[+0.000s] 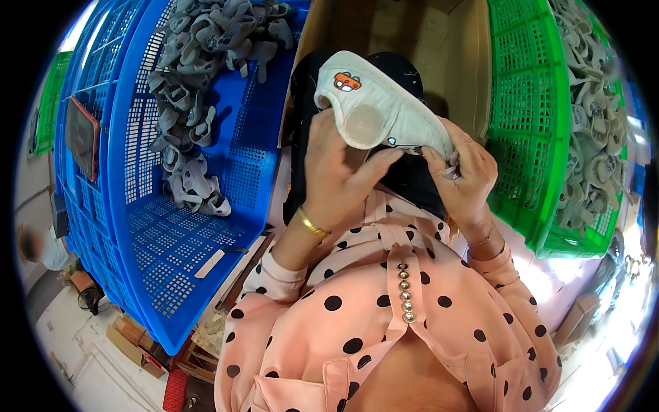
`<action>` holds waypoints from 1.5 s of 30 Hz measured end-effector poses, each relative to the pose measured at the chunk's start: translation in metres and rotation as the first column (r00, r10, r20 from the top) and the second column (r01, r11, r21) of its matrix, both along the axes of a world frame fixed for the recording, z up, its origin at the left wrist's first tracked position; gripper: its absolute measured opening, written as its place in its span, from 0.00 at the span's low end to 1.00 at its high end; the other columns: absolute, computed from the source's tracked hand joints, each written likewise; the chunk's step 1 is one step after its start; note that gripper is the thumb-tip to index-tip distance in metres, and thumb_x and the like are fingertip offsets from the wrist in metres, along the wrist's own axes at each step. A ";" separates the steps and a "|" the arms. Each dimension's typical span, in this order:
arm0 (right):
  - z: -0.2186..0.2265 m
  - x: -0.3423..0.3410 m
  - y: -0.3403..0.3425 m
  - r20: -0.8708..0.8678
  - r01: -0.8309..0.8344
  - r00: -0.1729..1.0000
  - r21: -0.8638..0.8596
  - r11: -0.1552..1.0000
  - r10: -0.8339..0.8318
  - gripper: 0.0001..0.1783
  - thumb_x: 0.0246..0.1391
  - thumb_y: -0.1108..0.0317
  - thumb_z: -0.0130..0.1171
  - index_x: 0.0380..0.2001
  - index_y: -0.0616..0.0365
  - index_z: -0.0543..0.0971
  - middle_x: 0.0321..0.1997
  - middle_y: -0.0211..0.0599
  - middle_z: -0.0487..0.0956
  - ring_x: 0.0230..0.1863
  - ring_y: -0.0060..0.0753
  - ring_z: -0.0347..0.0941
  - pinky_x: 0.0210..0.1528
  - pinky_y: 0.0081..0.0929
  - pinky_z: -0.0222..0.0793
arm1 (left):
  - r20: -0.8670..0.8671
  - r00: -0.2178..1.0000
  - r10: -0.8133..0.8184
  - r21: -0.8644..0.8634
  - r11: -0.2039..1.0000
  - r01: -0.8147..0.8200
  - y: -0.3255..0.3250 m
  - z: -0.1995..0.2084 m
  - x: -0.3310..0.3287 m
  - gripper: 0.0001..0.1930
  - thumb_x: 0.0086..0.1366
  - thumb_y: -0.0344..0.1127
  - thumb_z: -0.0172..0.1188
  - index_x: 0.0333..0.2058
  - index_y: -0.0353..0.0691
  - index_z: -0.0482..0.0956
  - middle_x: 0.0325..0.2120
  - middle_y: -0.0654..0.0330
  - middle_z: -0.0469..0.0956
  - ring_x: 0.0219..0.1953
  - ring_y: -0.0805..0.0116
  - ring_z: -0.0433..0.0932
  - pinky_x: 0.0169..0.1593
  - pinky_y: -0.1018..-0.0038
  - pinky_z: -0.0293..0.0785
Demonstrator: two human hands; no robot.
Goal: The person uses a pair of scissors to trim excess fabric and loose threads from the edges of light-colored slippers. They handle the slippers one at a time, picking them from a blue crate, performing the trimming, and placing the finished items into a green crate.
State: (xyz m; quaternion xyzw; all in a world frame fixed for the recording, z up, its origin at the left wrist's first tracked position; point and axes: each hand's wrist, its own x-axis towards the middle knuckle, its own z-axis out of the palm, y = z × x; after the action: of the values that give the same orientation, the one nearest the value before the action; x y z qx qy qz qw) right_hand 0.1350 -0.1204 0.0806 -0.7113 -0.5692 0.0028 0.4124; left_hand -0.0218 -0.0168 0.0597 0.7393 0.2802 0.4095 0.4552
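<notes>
A pale grey fabric piece [405, 103], shaped like a small shoe upper, is held up above my lap. It bears an orange car motif and a round beige mesh patch. My left hand [333, 172] is closed on its left side, fingers partly behind the cloth and thumb reaching toward the lower edge. At the right end, my right hand [467, 172] pinches the narrow tip between thumb and fingers. The fabric hides some of my fingertips.
On the left, a blue plastic crate [233, 165] holds a heap of grey shoe-like pieces [185, 103]. To the right, a green crate [525, 123] has more grey pieces [594, 137] beside it. A cardboard box [463, 75] stands ahead, and a phone [82, 137] rests at the blue crate's outer side.
</notes>
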 end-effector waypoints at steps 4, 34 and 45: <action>-0.008 0.000 -0.003 -0.391 0.091 0.903 -0.230 0.969 -0.177 0.15 0.55 0.69 0.65 0.43 0.65 0.78 0.29 0.31 0.79 0.27 0.15 0.69 0.31 0.17 0.67 | -0.163 0.982 -0.095 0.301 0.943 0.141 0.018 0.004 0.001 0.09 0.60 0.33 0.65 0.36 0.36 0.79 0.29 0.60 0.79 0.30 0.74 0.75 0.37 0.77 0.71; -0.030 0.002 0.017 -0.283 0.117 0.943 -0.211 0.970 -0.176 0.08 0.59 0.69 0.58 0.38 0.63 0.77 0.23 0.38 0.74 0.21 0.22 0.65 0.28 0.21 0.66 | -0.292 0.953 -0.079 0.049 0.994 0.097 0.039 0.009 0.030 0.17 0.46 0.35 0.73 0.35 0.37 0.80 0.32 0.55 0.78 0.33 0.59 0.78 0.36 0.70 0.74; -0.032 0.018 0.010 -0.798 0.143 0.549 -0.204 0.968 -0.249 0.14 0.65 0.61 0.53 0.38 0.63 0.78 0.26 0.17 0.71 0.25 0.08 0.57 0.25 0.11 0.52 | -0.003 0.997 0.078 0.278 0.958 -0.074 0.046 0.035 -0.015 0.06 0.51 0.23 0.67 0.29 0.37 0.80 0.26 0.60 0.80 0.28 0.66 0.73 0.37 0.73 0.69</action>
State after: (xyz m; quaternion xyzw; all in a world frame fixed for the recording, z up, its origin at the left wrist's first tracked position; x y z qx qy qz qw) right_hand 0.1534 -0.1100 0.0489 -0.7107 -0.2298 0.3176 0.5842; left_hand -0.0373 0.0294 0.0949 0.7872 0.2514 0.4570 0.3290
